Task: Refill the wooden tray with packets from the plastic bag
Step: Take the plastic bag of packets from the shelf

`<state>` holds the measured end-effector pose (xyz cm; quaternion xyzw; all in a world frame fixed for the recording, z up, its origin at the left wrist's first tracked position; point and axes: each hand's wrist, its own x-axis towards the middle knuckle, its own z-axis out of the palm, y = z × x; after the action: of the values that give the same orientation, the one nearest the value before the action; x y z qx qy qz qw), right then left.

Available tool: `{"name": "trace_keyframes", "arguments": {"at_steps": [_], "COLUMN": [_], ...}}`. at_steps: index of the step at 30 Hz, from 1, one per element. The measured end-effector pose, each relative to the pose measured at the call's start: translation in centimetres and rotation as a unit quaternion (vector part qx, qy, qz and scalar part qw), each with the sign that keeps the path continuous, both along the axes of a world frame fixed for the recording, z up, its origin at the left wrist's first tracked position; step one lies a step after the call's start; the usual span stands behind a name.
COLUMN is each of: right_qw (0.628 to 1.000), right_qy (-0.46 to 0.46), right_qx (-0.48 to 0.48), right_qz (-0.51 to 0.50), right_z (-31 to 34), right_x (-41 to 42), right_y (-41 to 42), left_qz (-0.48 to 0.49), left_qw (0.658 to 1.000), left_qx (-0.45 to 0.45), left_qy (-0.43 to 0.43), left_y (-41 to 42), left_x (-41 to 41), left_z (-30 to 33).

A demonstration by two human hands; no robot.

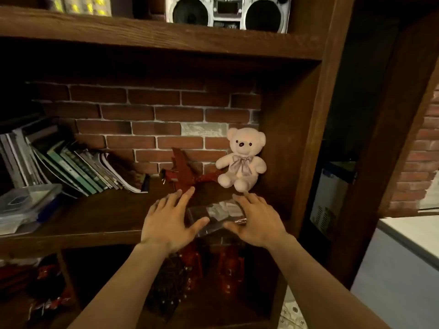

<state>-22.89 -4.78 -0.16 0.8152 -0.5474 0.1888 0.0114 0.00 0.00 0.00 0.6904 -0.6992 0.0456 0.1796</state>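
Both hands, left hand (167, 220) and right hand (255, 222), spread open around the plastic bag (217, 216) at the shelf (95, 217) edge, six o'clock from the teddy (241, 160) — best cup both sides evenly.

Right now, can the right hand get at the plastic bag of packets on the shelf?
Probably yes. The right hand is open right beside the plastic bag, with nothing between them; the teddy bear sits farther back.

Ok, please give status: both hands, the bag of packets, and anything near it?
Left hand and right hand open, flanking the plastic bag on the shelf. Tray not seen. Red toy plane and teddy bear just behind.
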Motion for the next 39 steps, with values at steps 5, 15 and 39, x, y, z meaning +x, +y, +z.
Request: {"name": "trace_keyframes", "arguments": {"at_steps": [5, 15, 39], "right_qw": [0.996, 0.984, 0.997], "right_qy": [0.033, 0.056, 0.011], "right_qx": [0.068, 0.127, 0.011], "right_qz": [0.04, 0.109, 0.081], "right_z": [-1.9, -5.5, -4.6], "right_x": [-0.8, -0.1, 2.7], "right_y": [-6.3, -12.2, -9.9], "left_qz": [0.015, 0.024, -0.059], "left_qw": [0.998, 0.989, 0.998], "left_qx": [0.061, 0.147, -0.009], "left_qy": [-0.004, -0.017, -0.025], "left_y": [-5.1, -9.5, -9.2], "left_x": [-1.9, -3.2, 0.4], "left_z": [-2.2, -5.4, -4.4]}}
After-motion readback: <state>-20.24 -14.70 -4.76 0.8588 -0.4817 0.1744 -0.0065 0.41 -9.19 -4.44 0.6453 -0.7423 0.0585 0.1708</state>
